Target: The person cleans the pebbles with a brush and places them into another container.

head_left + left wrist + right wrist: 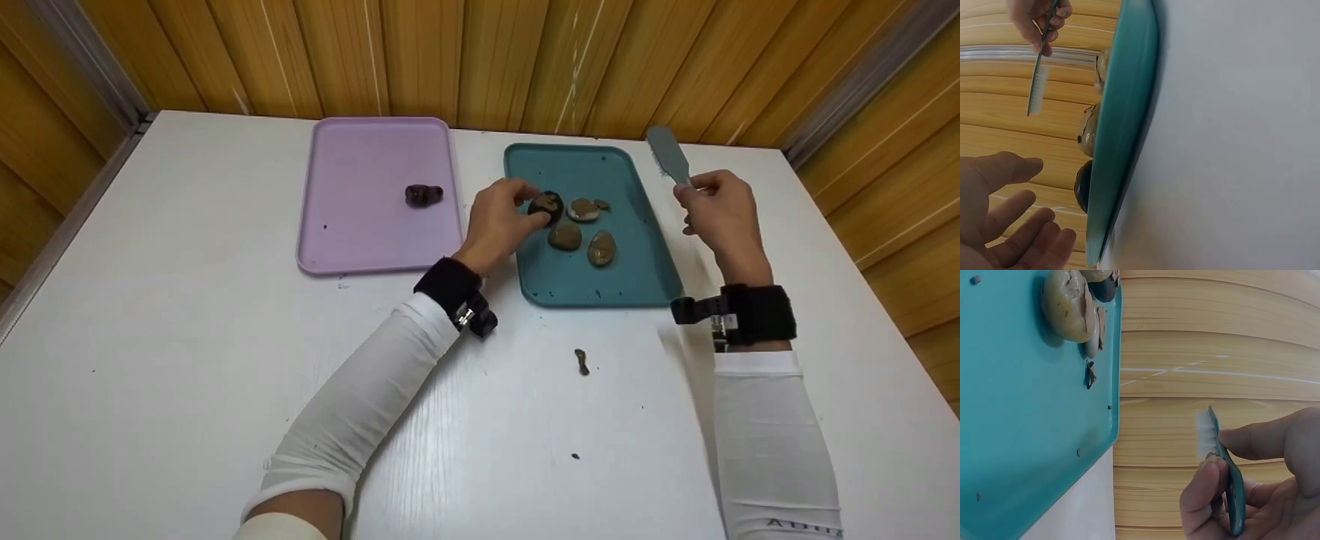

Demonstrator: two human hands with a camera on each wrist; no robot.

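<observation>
A: State the position of the dark stone.

B: It lies at the upper left of the teal tray, centre of the head view, beside three brown stones. A further dark stone rests alone on the lilac tray, left of centre.

A: Condition of the left hand?

B: Fingertips are at the dark stone, over the tray's left rim. In the left wrist view the fingers are spread and nearly straight, at lower left, with nothing enclosed. The hand is not yet clasped on the stone; whether it touches cannot be confirmed.

A: And the right hand?

B: Clamped on the handle of a grey-green brush, upper right of the head view. Thumb and curled fingers pinch the handle; the bristles point toward the tray and contact nothing. The brush is held above the table, clear of the stones.

A: Recommended procedure for the pick-up?

B: In my judgement, close thumb and fingers on opposite sides of the dark stone, leaving its top face exposed. Lift straight up to avoid nudging the adjacent brown stones. Keep the brush clear until the stone is secure. A smooth, soiled stone may slip, so grip firmly
</observation>
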